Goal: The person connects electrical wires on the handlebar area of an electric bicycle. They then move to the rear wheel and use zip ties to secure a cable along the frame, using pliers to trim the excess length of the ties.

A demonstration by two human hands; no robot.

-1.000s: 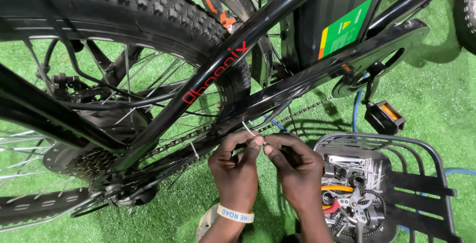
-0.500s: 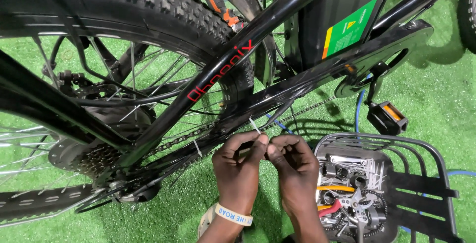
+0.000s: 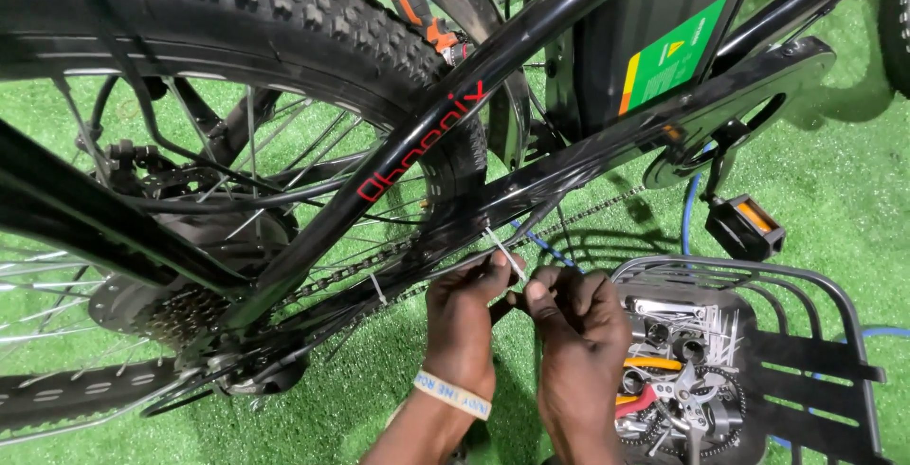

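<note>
Your left hand (image 3: 466, 306) and right hand (image 3: 575, 318) both pinch the white cable tie (image 3: 505, 256), already looped on the black frame tube (image 3: 569, 166) at 12 o'clock, its tail untrimmed.

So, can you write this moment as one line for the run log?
left hand: pinching thin white plastic cable tie | right hand: gripping same tie | tie at: black bicycle frame tube | nearby: black wire basket of tools
</note>
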